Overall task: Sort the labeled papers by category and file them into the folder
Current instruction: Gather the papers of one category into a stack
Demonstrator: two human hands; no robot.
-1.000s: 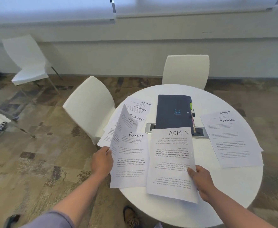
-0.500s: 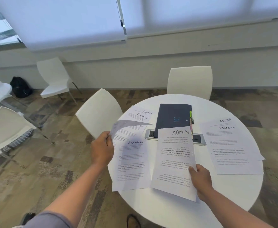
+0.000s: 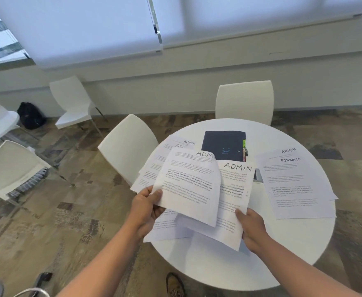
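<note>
Nearest, the left hand pinches the lower left edge of a curved white printed sheet headed ADMIN, thumb on top, lifting it off the round white table. The right hand grips the lower right edge of a second white sheet headed ADMIN, whose left part lies under the curved one. Another white sheet lies flat beneath both, near the table edge. Further left, a loose spread of white papers shows an ADMIN heading. To the right rests a stack of white papers marked ADMIN and FINANCE. Beyond, mid-table, lies the closed dark navy folder.
</note>
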